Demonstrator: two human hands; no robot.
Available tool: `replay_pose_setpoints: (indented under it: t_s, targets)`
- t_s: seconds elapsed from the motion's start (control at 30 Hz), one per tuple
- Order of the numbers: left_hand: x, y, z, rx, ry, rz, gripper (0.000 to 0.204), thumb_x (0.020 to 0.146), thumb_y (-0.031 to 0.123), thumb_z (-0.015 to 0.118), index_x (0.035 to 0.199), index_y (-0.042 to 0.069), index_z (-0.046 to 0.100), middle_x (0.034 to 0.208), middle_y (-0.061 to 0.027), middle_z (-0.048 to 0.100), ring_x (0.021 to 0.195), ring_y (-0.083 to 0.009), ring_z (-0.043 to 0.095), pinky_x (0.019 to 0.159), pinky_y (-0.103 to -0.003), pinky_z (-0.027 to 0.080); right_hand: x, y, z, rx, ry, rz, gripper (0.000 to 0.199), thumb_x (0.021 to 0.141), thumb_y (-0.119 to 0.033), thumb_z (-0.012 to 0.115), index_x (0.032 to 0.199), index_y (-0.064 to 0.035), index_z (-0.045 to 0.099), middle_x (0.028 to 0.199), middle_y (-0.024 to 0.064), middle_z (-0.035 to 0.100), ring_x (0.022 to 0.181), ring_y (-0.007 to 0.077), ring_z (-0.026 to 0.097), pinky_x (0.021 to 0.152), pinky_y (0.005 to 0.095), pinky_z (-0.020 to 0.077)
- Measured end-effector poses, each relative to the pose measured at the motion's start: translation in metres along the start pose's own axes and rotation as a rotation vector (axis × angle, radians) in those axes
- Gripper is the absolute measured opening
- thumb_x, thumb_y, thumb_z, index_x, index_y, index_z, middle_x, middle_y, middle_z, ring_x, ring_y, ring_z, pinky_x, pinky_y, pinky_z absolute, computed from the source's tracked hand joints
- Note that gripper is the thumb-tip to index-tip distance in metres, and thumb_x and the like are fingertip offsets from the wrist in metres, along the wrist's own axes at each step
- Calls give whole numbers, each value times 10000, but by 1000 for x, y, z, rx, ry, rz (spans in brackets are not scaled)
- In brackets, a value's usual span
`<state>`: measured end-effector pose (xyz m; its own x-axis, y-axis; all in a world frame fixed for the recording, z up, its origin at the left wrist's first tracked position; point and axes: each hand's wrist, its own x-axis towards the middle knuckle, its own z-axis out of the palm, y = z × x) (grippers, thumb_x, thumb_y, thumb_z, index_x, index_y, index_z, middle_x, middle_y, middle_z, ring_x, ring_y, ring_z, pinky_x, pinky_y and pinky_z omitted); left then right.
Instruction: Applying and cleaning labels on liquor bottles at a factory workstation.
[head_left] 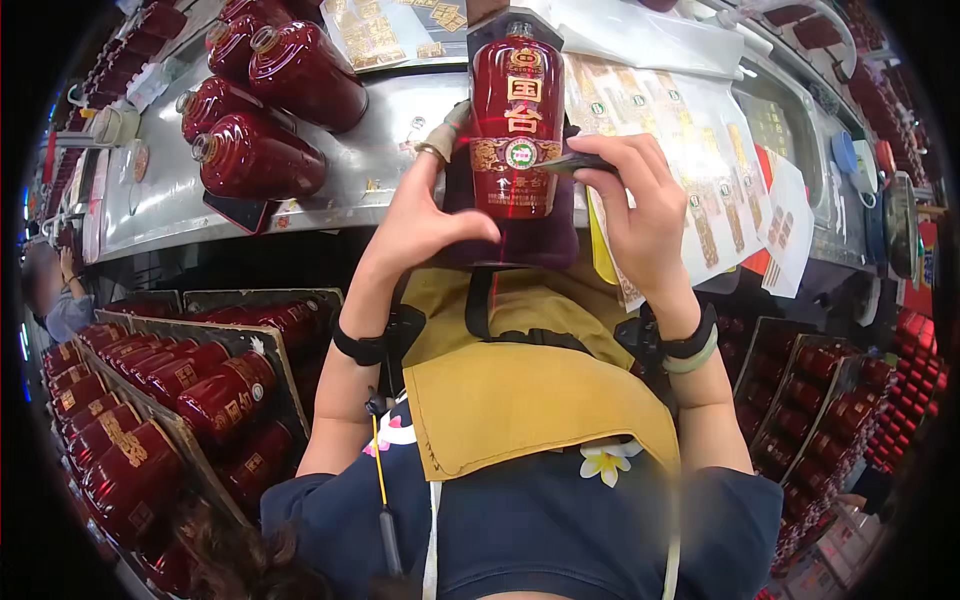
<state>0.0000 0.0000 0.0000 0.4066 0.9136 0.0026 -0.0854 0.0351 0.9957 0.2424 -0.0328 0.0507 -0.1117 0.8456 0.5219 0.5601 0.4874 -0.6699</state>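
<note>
Above the yellow apron (530,400), close to the person's chest, a dark red bottle (517,120) with gold markings stands upright between both hands. The left hand (420,215) curls around its lower left side, thumb laid across the front near the base, a ring on one finger. The right hand (640,205) presses a slim dark object (575,163) against the bottle's right edge, fingers bent over it. More red bottles (260,160) lie on the metal counter (390,130) beyond.
</note>
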Motion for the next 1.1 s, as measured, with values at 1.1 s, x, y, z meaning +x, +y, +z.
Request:
replay_pose_setpoints:
  t_s: [1.1]
  targets:
    - [-6,2,33,580,244,136,1089,671,205,959,1545,-91,381,1416,-243,587,1337,-364,549,1129,-428,428,-13,-9,5,197,85,327,219,926,14,709,1142,-19,692,960,104,720,815,216,701,742,321,555]
